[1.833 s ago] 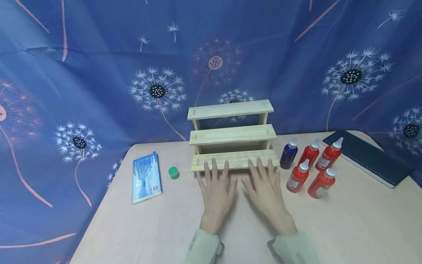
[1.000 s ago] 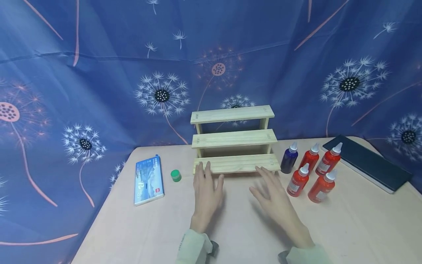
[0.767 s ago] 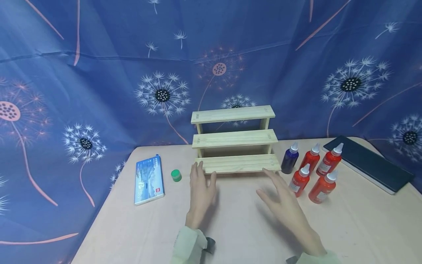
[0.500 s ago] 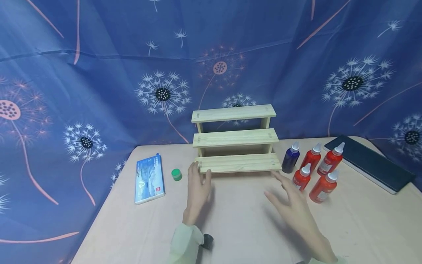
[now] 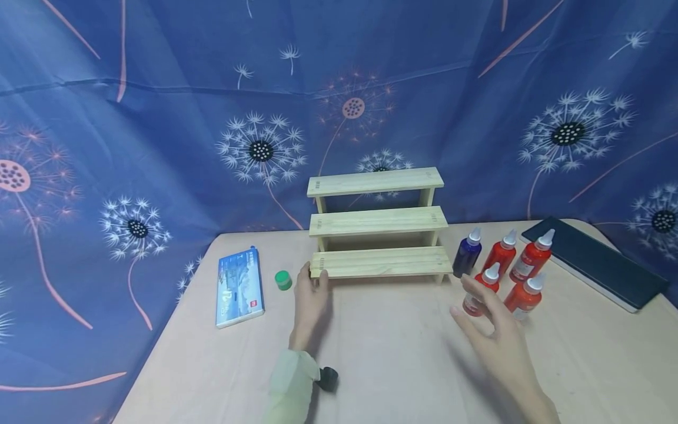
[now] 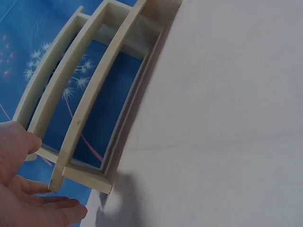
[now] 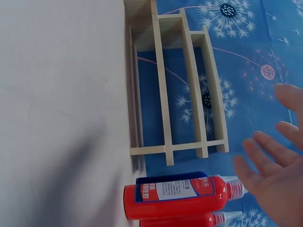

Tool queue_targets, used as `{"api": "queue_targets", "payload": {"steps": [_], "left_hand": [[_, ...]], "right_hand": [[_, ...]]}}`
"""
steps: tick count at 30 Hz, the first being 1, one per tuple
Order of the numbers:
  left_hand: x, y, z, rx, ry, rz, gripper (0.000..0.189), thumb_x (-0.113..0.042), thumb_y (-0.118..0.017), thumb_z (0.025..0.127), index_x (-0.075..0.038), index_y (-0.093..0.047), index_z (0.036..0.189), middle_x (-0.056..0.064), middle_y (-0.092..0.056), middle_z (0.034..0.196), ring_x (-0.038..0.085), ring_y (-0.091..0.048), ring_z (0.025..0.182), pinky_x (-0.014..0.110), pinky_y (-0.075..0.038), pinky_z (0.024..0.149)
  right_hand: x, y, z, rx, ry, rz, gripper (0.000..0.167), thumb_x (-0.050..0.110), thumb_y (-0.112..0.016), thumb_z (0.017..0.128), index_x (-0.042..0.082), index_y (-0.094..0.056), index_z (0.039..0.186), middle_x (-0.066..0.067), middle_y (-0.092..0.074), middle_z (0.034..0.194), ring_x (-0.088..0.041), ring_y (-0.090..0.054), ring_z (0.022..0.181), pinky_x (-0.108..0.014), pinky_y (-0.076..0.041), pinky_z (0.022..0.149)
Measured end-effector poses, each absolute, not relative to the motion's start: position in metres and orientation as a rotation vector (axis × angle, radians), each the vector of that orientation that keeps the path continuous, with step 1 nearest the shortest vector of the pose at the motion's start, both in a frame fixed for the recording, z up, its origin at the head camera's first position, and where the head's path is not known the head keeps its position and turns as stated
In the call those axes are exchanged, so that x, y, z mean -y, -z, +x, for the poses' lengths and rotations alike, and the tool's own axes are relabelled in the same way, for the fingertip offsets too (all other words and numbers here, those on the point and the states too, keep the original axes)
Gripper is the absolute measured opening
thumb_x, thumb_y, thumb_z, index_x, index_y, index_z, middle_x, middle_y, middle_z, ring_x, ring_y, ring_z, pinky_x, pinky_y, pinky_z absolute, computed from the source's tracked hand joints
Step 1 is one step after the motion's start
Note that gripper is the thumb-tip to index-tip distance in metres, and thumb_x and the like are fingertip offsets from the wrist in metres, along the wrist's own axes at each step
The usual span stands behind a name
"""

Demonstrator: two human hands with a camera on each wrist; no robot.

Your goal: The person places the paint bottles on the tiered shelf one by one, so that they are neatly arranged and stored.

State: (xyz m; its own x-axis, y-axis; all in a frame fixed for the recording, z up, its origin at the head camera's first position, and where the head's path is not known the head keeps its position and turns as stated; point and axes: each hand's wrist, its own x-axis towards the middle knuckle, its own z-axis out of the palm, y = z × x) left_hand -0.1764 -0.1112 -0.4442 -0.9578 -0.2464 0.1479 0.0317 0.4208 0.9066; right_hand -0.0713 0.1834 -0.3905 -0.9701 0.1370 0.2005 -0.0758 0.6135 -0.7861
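A three-tier wooden step shelf stands at the back middle of the table. At the left end of its lowest board is my left hand. In the left wrist view, this hand's thumb and fingers lie on either side of the board ends; firm contact cannot be told. My right hand hovers with fingers spread and holds nothing. It partly covers the nearest red squeeze bottles in the head view. A dark blue bottle stands between them and the shelf.
A flat blue box and a small green-lidded jar lie left of the shelf. To the right behind the bottles is a dark notebook. A blue dandelion-print curtain hangs behind the table.
Both hands have drawn apart from in front of the shelf: the left to the shelf's left end, the right towards the red bottles. The shelf and bottles appear unmoved.
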Motion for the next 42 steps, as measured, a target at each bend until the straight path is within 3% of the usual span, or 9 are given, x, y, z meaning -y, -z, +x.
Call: {"api": "queue_targets", "payload": {"steps": [2,5,7,11,20,25,32,42], "left_hand": [[0.111,0.445,-0.178,2.407,1.590,0.196,0.058,-0.018,-0.052,0.101,0.013,-0.030,0.144,0.033,-0.038,0.146,0.040,-0.038,0.138,0.048,-0.034,0.117],[0.110,0.446,-0.180,2.391,1.640,0.211,0.058,-0.019,-0.050,0.101,0.013,-0.030,0.145,0.032,-0.037,0.147,0.039,-0.035,0.140,0.048,-0.031,0.119],[0.110,0.447,-0.182,2.382,1.664,0.223,0.057,-0.020,-0.050,0.101,0.012,-0.031,0.145,0.031,-0.039,0.147,0.038,-0.036,0.139,0.048,-0.032,0.118],[0.110,0.450,-0.187,2.360,1.695,0.225,0.052,-0.017,-0.049,0.101,0.011,-0.037,0.143,0.030,-0.045,0.142,0.037,-0.044,0.134,0.048,-0.041,0.113],[0.110,0.454,-0.192,2.318,1.753,0.243,0.049,-0.009,-0.048,0.101,0.012,-0.036,0.143,0.029,-0.044,0.144,0.035,-0.044,0.135,0.044,-0.044,0.111],[0.113,0.455,-0.194,2.309,1.811,0.321,0.049,-0.009,-0.047,0.102,0.010,-0.034,0.145,0.027,-0.039,0.148,0.035,-0.040,0.137,0.039,-0.043,0.111],[0.116,0.454,-0.198,2.210,1.947,0.423,0.048,-0.007,-0.051,0.100,0.008,-0.037,0.144,0.026,-0.042,0.147,0.033,-0.049,0.131,0.033,-0.050,0.104],[0.118,0.452,-0.198,2.128,2.109,0.484,0.049,-0.007,-0.051,0.100,0.004,-0.037,0.146,0.024,-0.036,0.151,0.031,-0.046,0.134,0.030,-0.047,0.105]], "right_hand": [[-0.186,0.391,-0.068,2.515,-1.274,-0.028,0.063,0.029,-0.069,0.093,0.019,-0.041,0.148,-0.011,-0.052,0.143,-0.014,-0.049,0.132,-0.026,-0.046,0.107],[-0.189,0.392,-0.065,2.397,-1.256,-0.012,0.058,0.017,-0.070,0.092,0.017,-0.046,0.145,-0.005,-0.056,0.139,0.012,-0.046,0.122,0.003,-0.034,0.097],[-0.191,0.392,-0.062,2.354,-1.252,-0.040,0.059,0.015,-0.070,0.092,0.019,-0.046,0.145,0.000,-0.056,0.139,0.020,-0.042,0.118,0.004,-0.034,0.096],[-0.196,0.392,-0.058,2.326,-1.231,-0.128,0.061,0.014,-0.071,0.091,0.023,-0.045,0.146,0.015,-0.052,0.139,0.018,-0.043,0.119,0.002,-0.037,0.094],[-0.205,0.388,-0.052,2.204,-1.276,-0.139,0.066,-0.002,-0.071,0.087,0.018,-0.047,0.145,0.009,-0.055,0.137,0.009,-0.049,0.122,-0.001,-0.040,0.097],[-0.210,0.387,-0.053,2.160,-1.275,-0.131,0.066,-0.004,-0.070,0.087,0.016,-0.047,0.145,0.006,-0.055,0.139,0.006,-0.050,0.124,-0.003,-0.040,0.100],[-0.222,0.391,-0.053,2.057,-1.252,-0.158,0.068,-0.005,-0.068,0.088,0.013,-0.041,0.148,-0.002,-0.051,0.144,-0.001,-0.048,0.129,-0.006,-0.039,0.103],[-0.241,0.396,-0.056,1.988,-1.313,-0.352,0.071,0.002,-0.067,0.091,0.019,-0.035,0.151,-0.006,-0.046,0.149,-0.013,-0.045,0.136,-0.009,-0.040,0.104]]}}
